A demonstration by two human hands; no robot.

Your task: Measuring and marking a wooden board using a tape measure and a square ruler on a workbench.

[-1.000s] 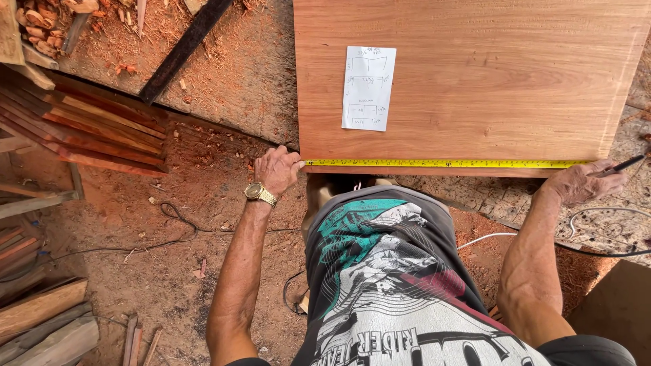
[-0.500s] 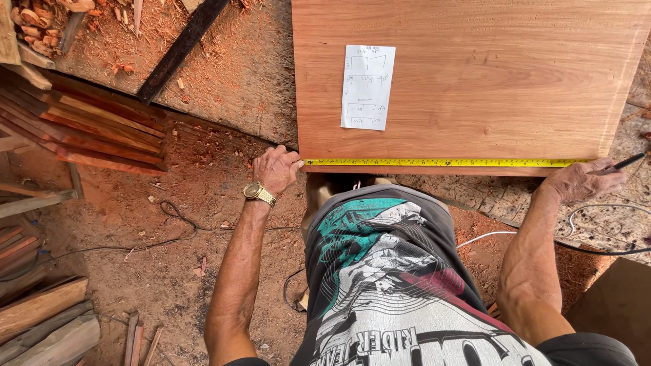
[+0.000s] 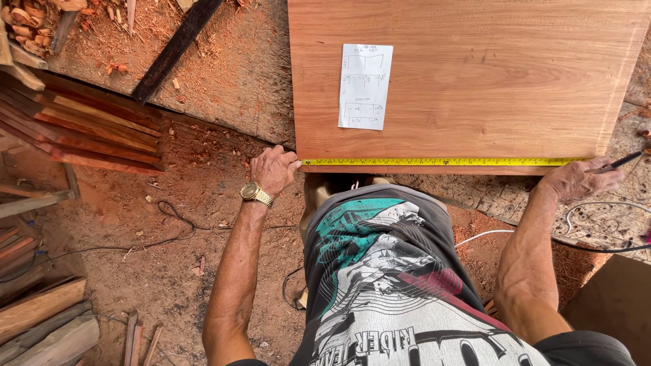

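Tape measure (image 3: 434,162) lies stretched flat along the near edge of the board (image 3: 475,81), from its near left corner almost to its near right corner. Your left hand (image 3: 273,169) pinches the tape's end against that left corner, fingers closed on it; keep the end flush with the corner so the reading starts true. Your right hand (image 3: 576,179) presses the far end of the tape down near the right corner and grips a pen (image 3: 618,162) between its fingers. Hold the tape taut and parallel to the edge, with no sag or twist. Farther up the board, toward its left side, a sheet of paper (image 3: 365,86) with sketches lies flat. Beyond the board's left edge, a dark bar (image 3: 176,49) rests on sawdust.
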